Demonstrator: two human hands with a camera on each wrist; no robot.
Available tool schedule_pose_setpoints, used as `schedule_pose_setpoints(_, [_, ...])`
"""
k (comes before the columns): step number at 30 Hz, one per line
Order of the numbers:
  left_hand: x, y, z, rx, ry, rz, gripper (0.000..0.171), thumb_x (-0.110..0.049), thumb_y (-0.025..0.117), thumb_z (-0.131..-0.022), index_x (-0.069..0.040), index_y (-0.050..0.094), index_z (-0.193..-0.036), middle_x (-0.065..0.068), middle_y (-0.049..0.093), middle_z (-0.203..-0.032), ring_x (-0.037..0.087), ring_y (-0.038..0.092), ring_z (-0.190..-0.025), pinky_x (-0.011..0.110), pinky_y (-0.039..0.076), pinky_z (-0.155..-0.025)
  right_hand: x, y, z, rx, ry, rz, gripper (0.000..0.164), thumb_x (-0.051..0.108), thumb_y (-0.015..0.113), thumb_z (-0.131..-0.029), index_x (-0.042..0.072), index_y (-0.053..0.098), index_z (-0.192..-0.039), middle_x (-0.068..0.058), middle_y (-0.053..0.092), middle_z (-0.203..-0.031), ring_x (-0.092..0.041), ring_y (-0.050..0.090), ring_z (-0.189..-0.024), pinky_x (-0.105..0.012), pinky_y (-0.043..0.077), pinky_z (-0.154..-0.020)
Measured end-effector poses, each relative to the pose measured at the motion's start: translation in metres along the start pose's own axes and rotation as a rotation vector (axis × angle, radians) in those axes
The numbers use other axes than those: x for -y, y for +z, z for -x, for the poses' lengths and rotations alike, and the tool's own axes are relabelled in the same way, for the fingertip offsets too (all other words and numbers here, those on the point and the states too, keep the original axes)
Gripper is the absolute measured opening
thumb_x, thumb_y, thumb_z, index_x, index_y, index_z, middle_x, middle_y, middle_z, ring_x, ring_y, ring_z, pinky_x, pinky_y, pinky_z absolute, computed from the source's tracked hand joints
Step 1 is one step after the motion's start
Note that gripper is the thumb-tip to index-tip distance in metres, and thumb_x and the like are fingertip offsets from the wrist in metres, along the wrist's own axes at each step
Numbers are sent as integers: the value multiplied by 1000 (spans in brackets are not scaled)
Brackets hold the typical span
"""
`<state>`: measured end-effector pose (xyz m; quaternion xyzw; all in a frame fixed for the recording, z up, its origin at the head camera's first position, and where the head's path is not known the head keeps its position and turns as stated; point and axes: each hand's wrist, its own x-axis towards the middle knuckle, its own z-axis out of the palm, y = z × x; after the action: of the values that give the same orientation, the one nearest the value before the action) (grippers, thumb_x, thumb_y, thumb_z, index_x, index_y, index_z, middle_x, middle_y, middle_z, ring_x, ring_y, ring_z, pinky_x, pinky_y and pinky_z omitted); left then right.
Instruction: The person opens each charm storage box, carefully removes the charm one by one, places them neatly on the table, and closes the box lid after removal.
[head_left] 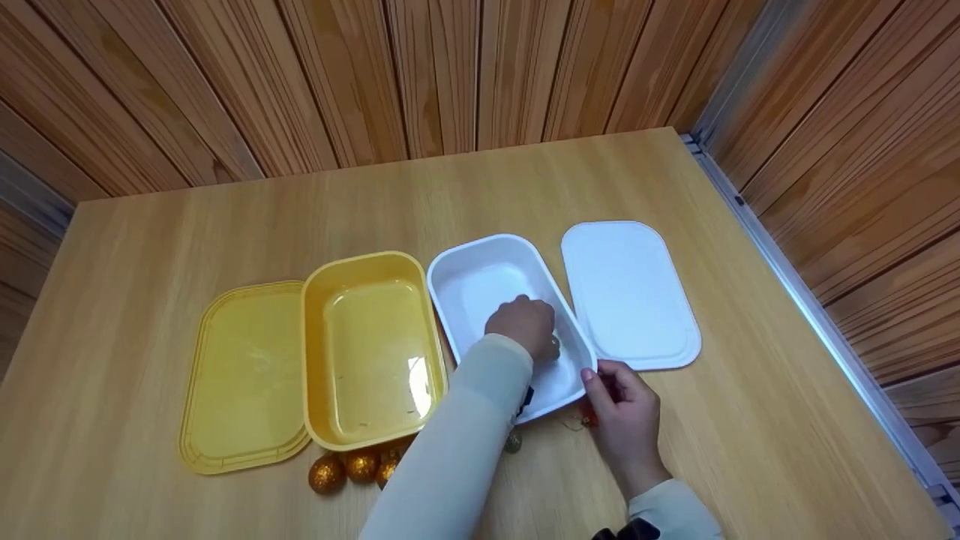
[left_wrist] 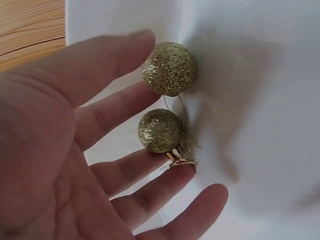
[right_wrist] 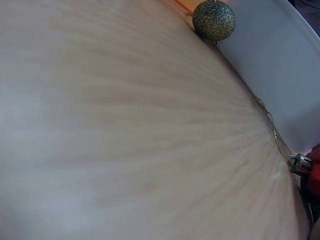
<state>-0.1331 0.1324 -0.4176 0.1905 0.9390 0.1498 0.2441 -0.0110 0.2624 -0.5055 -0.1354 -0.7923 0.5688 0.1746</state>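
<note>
My left hand (head_left: 521,326) reaches inside the white plastic box (head_left: 469,262). In the left wrist view, its fingers are spread and fairly straight beside two gold glitter balls, an upper ball (left_wrist: 170,68) near the thumb and index finger and a lower ball (left_wrist: 160,131) by the middle fingers. Thin gold cord hangs from them. At the box's near right corner, my right hand (head_left: 626,420) pinches the rim, thumb on top. Below that hand lies a red ball ornament (right_wrist: 314,177) with a gold cord. Another glitter ball (right_wrist: 214,20) rests against the box's outside.
A yellow box (head_left: 375,337) stands left of the white one, its yellow lid (head_left: 247,382) farther left. The white lid (head_left: 630,292) lies to the right. Several orange balls (head_left: 327,474) sit before the yellow box, partly hidden by my left sleeve. Wooden walls border the table.
</note>
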Motion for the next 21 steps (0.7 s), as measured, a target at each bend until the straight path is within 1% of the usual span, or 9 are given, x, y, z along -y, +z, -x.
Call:
schedule_pose_setpoints(4, [0,1,-2,-1,34,-72,30,-23,73,-93,-13,73,-121,6,68,-103,22,63,-92,35,55,-92,-1,0,0,5,10,-5,12,14,71,-95,6,73,-104,-6,68,-90,-20,58,-77,-21,54,-63])
schedule_pose_setpoints(7, [0,0,-2,12,60,-81,24,-21,73,-93,-14,75,-117,3,68,-99,20,62,-89,32,54,-90,-2,-1,0,6,13,-17,11,14,71,-95,7,72,-103,-6,67,-89,-21,58,-76,-22,54,-62])
schedule_pose_setpoints(12, [0,-1,-2,43,89,-25,19,-17,71,-95,-17,76,-113,0,68,-94,18,61,-87,32,53,-88,-1,-2,0,8,32,-24,12,15,71,-95,5,70,-100,-8,65,-89,-21,57,-77,-21,54,-64])
schedule_pose_setpoints(14, [0,-2,-1,50,103,-9,20,-16,70,-95,-18,76,-114,0,69,-94,18,61,-88,32,53,-88,0,-2,1,9,34,-21,12,15,70,-95,3,68,-96,-8,64,-87,-20,57,-78,-20,53,-64])
schedule_pose_setpoints(16, [0,-2,-2,56,113,21,21,-15,71,-94,-19,76,-114,-1,69,-95,17,61,-88,32,53,-88,0,-3,1,7,37,-30,13,13,69,-96,2,65,-90,-8,62,-83,-19,56,-77,-20,52,-63])
schedule_pose_setpoints(19, [1,-2,-3,63,128,66,22,-14,72,-93,-20,77,-114,-3,70,-97,16,59,-88,31,53,-88,0,-2,2,4,15,-60,18,6,67,-96,1,60,-81,-8,56,-75,-19,54,-72,-21,49,-58])
schedule_pose_setpoints(21, [1,-2,-4,67,132,94,23,-14,73,-93,-20,77,-115,-4,71,-99,15,58,-89,30,52,-89,0,-1,3,0,-2,-79,20,3,66,-95,1,57,-77,-7,52,-72,-19,52,-69,-22,46,-55])
